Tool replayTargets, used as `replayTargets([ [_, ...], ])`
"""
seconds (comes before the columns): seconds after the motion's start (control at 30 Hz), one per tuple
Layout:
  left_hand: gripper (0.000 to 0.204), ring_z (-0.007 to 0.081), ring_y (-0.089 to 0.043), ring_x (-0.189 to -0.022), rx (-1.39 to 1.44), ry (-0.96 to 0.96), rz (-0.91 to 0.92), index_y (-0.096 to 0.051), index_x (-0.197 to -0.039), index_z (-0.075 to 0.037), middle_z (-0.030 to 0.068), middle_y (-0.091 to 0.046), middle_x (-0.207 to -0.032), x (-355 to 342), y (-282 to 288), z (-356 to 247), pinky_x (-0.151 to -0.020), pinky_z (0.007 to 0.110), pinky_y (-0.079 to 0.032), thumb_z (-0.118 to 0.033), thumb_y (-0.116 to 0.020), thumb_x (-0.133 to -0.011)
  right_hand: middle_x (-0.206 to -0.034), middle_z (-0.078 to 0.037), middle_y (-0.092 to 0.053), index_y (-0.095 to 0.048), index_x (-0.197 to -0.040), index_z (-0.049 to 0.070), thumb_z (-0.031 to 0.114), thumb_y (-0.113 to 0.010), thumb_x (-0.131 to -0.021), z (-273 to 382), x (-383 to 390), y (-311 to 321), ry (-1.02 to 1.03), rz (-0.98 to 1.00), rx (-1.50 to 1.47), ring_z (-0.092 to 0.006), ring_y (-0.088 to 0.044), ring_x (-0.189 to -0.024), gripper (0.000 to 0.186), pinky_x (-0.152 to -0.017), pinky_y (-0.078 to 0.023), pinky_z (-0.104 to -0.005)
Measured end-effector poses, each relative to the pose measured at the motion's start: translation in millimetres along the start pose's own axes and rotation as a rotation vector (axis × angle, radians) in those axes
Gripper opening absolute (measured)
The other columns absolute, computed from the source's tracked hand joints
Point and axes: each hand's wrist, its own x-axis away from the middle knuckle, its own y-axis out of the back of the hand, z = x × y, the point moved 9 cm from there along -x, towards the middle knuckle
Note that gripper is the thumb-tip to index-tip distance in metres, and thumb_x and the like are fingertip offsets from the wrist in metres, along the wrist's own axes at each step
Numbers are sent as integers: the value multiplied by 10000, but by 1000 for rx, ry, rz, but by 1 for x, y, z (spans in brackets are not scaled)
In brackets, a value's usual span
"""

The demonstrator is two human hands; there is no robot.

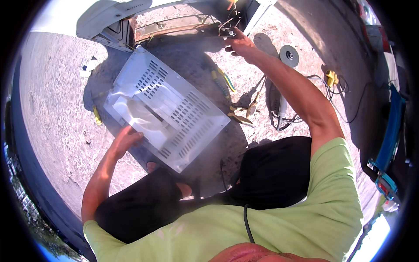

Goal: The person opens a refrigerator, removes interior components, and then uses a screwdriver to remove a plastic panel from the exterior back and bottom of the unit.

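A white metal panel (192,139) with rows of vent slots and a raised middle lies tilted in front of me, its far end close to a white appliance housing (104,27). My left hand (126,139) is closed on the panel's near left edge, thumb on top and the other fingers partly hidden. At the far right corner of the housing, my right hand (241,46) reaches to a bunch of loose wires (226,27). Its fingers are bent and appear to pinch the wires, though the fingertips are small and partly hidden.
Right of the panel lie yellow-handled pliers (241,118) and a yellow-green hand tool (226,79). An angle grinder (281,105), a grey disc (289,56) and a yellow plug or socket (331,77) with cable are farther right. A blue tool (389,131) stands at the right rim.
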Motion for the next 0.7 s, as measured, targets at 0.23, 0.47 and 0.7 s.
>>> replayTargets([
  [0.23,339,168,-628,-811,-1,-5,-42,-636,-1134,7,78,-669,-911,6,-1,-9,-726,316,-500,-242,-609,-905,-1042,-46,-726,-272,-1542,115,199,-643,-893,12,6,3,125,-146,182,-119,-674,-857,752,-689,-510,-247],
  [0.47,320,185,-664,-737,-360,96,-79,-685,-928,65,135,-690,-827,54,6,-4,-679,327,-516,-250,-655,-880,-966,-88,-716,-256,-1546,59,185,-661,-836,-8,-14,13,231,-256,229,-144,-674,-813,826,-724,-527,-288],
  [0.7,206,148,-595,-761,-402,-132,-152,-661,-973,16,65,-628,-842,31,17,-127,-721,313,-502,-180,-625,-924,-1042,-80,-708,-388,-1493,98,156,-647,-854,-9,-17,23,264,-194,123,-158,-687,-832,692,-726,-534,-278],
])
